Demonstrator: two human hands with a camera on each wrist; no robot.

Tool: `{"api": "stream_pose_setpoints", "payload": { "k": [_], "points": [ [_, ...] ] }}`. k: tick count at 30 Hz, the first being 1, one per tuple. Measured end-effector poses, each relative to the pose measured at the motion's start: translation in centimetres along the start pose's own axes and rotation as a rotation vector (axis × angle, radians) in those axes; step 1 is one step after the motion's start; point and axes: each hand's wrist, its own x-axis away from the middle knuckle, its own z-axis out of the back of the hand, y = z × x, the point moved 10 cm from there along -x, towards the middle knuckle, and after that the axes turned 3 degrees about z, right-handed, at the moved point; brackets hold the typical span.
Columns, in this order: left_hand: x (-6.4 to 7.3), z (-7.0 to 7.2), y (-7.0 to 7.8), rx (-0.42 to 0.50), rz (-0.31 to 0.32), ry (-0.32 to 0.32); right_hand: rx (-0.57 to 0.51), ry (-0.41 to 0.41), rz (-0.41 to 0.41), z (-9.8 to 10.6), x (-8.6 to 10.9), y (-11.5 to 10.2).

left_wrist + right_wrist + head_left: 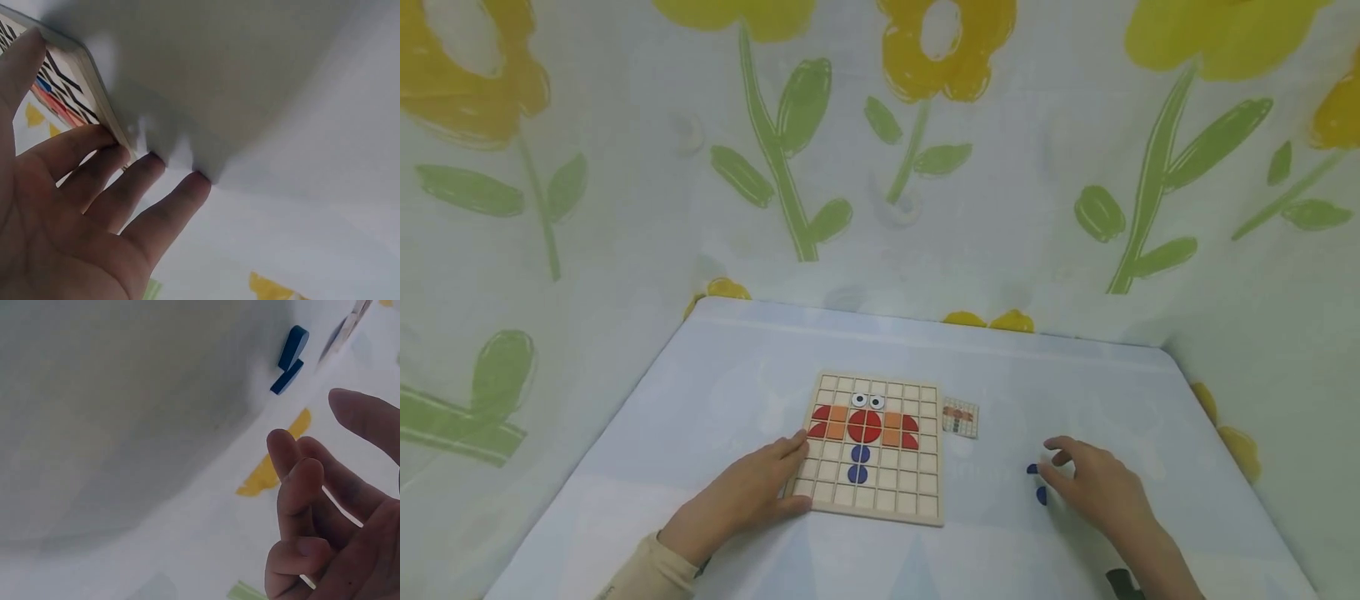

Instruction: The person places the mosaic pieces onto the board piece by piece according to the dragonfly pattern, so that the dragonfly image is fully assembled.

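A square wooden grid board (907, 483) lies on the table, with my left hand (748, 487) resting against its left side. The thumb is at the near left corner and the fingers lie along the edge, as the left wrist view also shows. Red and orange pieces, two eye discs (868, 401) and blue half-round pieces (858, 473) sit in the grid. To the right, two loose blue half-round pieces (1041, 496) lie on the table. Over them hovers my right hand (1101, 487), thumb and loosely bent fingers apart. In the right wrist view nothing is between its fingers.
A small pattern card (972, 421) lies at the board's right edge, showing a similar figure. The pale table (760, 342) is bordered by flower-printed cloth walls (1000, 208) at the back and sides.
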Motion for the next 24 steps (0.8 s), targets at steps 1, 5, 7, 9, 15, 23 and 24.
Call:
{"api": "stream_pose_setpoints", "payload": {
  "k": [1, 5, 7, 9, 15, 23, 24],
  "points": [
    [0.0, 0.0, 0.0, -0.001, -0.001, 0.002, 0.002, -0.007, 0.000, -0.2, -0.1, -0.1],
    [0.1, 0.0, 0.2, -0.001, -0.014, 0.011, 0.012, -0.035, 0.002, -0.8, -0.3, -0.7],
    [0.1, 0.2, 0.2, -0.003, -0.019, 0.018, 0.017, -0.047, 0.011, -1.2, -0.5, -1.0],
    [0.2, 0.4, 0.3, -0.003, -0.031, 0.024, 0.032, -0.038, 0.035, -1.3, -0.6, -1.4],
    [0.1, 0.5, 0.2, 0.007, -0.041, 0.023, 0.079, 0.015, 0.106, -1.1, -0.6, -2.3],
    [0.0, 0.2, 0.1, 0.005, -0.033, 0.016, 0.099, 0.005, 0.104, -1.5, -0.8, -2.5],
    [0.0, 0.2, 0.2, 0.005, -0.031, 0.015, 0.102, 0.008, 0.105, -1.5, -0.8, -2.5]
  ]
}}
